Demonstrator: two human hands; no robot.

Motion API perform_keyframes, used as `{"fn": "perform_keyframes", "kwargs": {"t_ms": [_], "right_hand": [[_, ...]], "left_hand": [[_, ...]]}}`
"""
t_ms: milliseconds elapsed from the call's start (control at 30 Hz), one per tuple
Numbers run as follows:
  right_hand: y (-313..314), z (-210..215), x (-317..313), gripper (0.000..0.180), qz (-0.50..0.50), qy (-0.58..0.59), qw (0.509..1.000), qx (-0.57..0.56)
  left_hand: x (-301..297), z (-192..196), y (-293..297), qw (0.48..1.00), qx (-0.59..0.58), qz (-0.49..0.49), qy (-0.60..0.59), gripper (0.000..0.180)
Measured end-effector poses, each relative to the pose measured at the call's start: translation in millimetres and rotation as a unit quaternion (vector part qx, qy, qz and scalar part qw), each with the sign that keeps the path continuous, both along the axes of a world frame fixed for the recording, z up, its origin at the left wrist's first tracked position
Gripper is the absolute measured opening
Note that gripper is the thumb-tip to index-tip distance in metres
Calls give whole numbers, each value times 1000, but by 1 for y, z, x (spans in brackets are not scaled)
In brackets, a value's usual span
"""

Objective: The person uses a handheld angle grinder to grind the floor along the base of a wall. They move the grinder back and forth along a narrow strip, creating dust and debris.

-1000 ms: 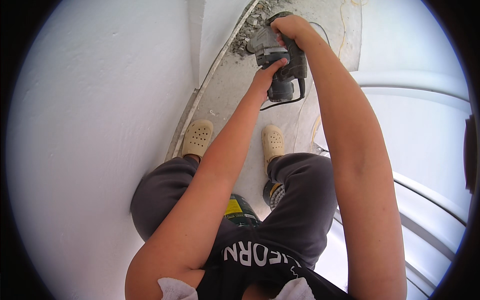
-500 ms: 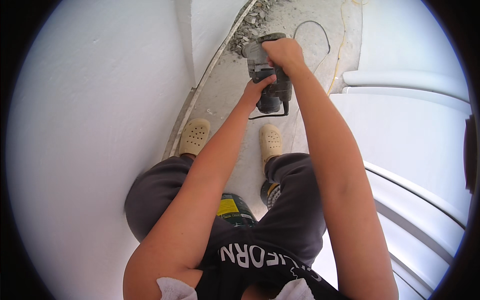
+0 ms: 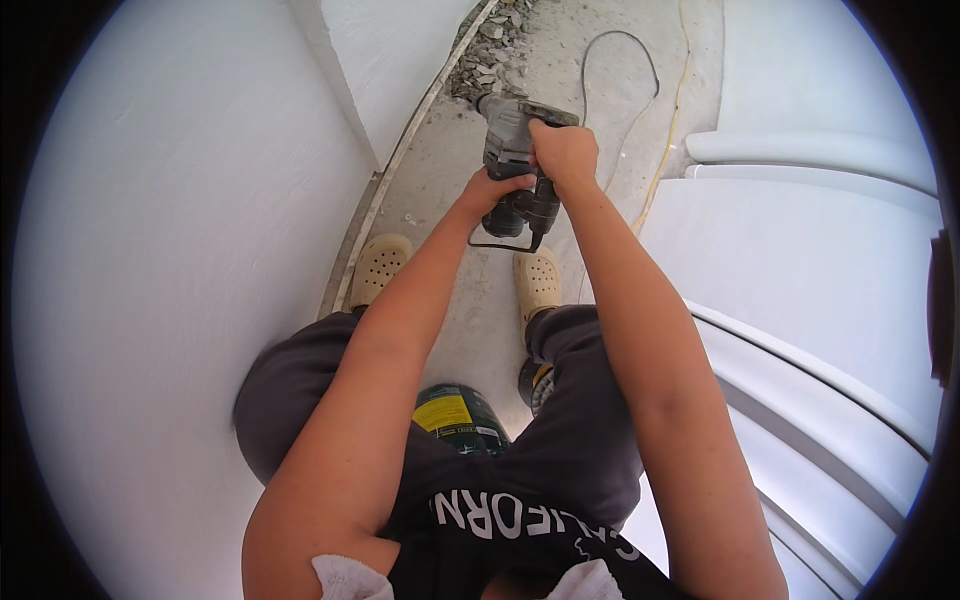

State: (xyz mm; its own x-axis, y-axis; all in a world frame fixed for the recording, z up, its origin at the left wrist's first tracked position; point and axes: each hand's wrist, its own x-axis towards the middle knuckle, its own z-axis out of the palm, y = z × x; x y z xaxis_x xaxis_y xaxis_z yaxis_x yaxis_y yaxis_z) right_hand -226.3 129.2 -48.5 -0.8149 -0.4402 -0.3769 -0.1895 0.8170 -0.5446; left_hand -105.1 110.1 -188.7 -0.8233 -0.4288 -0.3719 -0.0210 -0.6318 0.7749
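Over the concrete floor, in front of my feet, I hold a dark grey corded rotary hammer (image 3: pixel 508 143) with both hands. Its front end points away from me, toward the broken rubble (image 3: pixel 490 68) along the wall; whether the tip touches anything is hidden. My right hand (image 3: pixel 566 156) is closed around the handle on the right side. Lower on the body, my left hand (image 3: pixel 492 191) grips the left side with the thumb laid across it. A black power cord (image 3: pixel 537 243) loops from the hammer's rear end.
A white wall (image 3: pixel 190 220) rises close on my left, with a pale strip (image 3: pixel 408 155) along its foot. White panels (image 3: pixel 800 250) stand at the right. A yellow cable (image 3: pixel 672 130) and a black cord (image 3: pixel 630 36) lie on the floor. Between my legs stands a green bucket (image 3: pixel 485 436).
The hammer has come slightly left and nearer to me, its front end turning left. Both hands have moved with it, still gripping. More of the rubble shows.
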Motion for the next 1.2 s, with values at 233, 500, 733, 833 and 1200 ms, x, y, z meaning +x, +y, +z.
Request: {"fn": "perform_keyframes", "kwargs": {"t_ms": [233, 500, 733, 833, 1200], "right_hand": [[6, 1, -8, 22, -123, -210, 958, -151], [-6, 94, -28, 27, -3, -162, 960, -229], [-5, 125, -8, 28, 34, -115, 970, -214], [-14, 115, -11, 28, 9, -131, 977, -167], [-8, 114, -9, 26, 29, -127, 982, -137]], "left_hand": [[1, 16, -20, 999, 12, -51, -14, 51], [-22, 96, -15, 998, 46, 44, 16, 50], [-9, 124, -2, 996, 54, 71, 23, 51], [-7, 120, 1, 994, 89, 61, 6, 51], [-7, 109, 18, 991, 114, 72, 11, 52]]}}
